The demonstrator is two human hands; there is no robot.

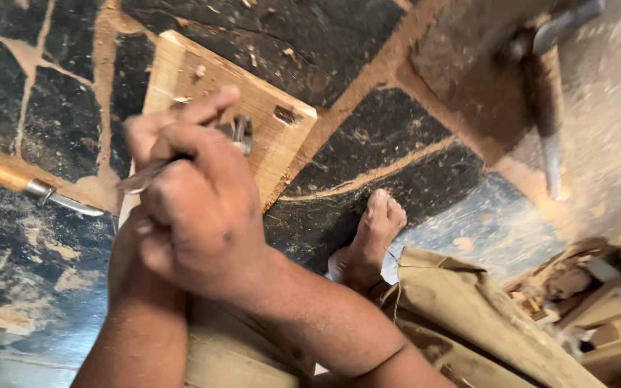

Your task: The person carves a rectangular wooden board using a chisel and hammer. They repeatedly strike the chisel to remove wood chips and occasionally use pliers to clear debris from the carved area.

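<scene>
I've got the right hand [199, 215] centre-left of frame, grip closed round a thin metal tool [181, 154] whose long axis runs lower-left to upper-right, its head over the wooden board [267, 122]. Board lies upper-centre, just beyond the grip, stretching back under both hands. Left hand [134, 248] sits beneath the right, mostly hidden; can't tell its grip. Right is nearer the tool.

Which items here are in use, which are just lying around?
In use:
- right hand gripping a metal tool
- left hand beneath it
- wooden board under the hands

Lying about:
- chisel on the stone floor
- hammer
- wood scraps
</scene>
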